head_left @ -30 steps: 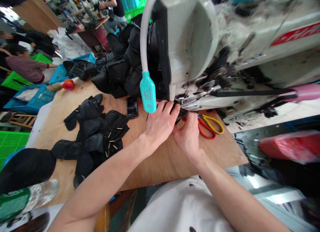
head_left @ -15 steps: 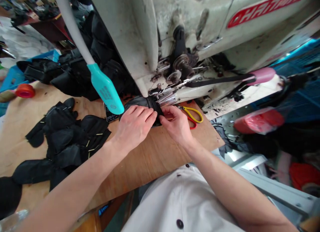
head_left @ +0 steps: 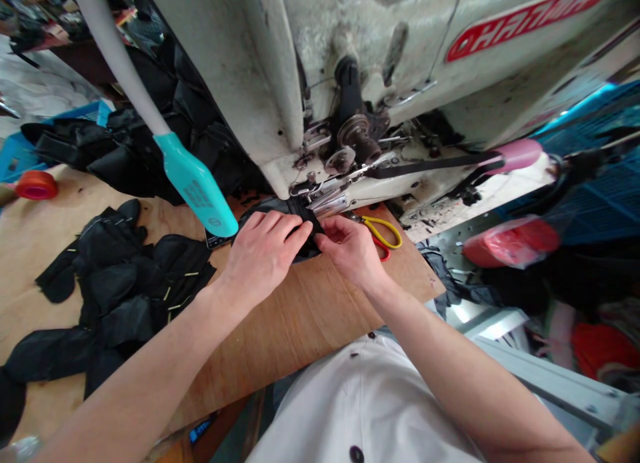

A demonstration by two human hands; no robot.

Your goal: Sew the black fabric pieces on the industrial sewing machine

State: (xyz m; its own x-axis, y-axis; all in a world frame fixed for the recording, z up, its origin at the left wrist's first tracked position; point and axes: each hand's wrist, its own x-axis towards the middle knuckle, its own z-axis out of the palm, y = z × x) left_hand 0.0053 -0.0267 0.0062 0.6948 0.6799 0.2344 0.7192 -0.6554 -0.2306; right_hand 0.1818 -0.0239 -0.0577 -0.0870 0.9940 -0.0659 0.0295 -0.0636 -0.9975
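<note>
A black fabric piece (head_left: 309, 222) lies at the foot of a worn cream sewing machine (head_left: 273, 63), close to its metal presser parts. Across its top rests my left hand (head_left: 263, 250), fingers bent over the cloth and pressing it, the fingertips partly hidden. My right hand (head_left: 350, 246) pinches the right edge of the same piece between thumb and fingers. Just beyond the right hand lie scissors with yellow and red handles (head_left: 383, 231). A black tape (head_left: 430, 166) runs from the right toward the machine's metal guide (head_left: 327, 204).
A teal head (head_left: 197, 183) on a grey bendable arm hangs left of my hands, above a phone (head_left: 217, 240). Black sewn pieces (head_left: 117, 276) spread over the wooden table (head_left: 280, 323). More black pieces (head_left: 125, 156) pile behind. A red tape roll (head_left: 37, 184) sits far left.
The whole view has shifted slightly, so the machine and table appear farther left. Both hands stay at the black fabric piece, with the left hand's fingers hardly changed.
</note>
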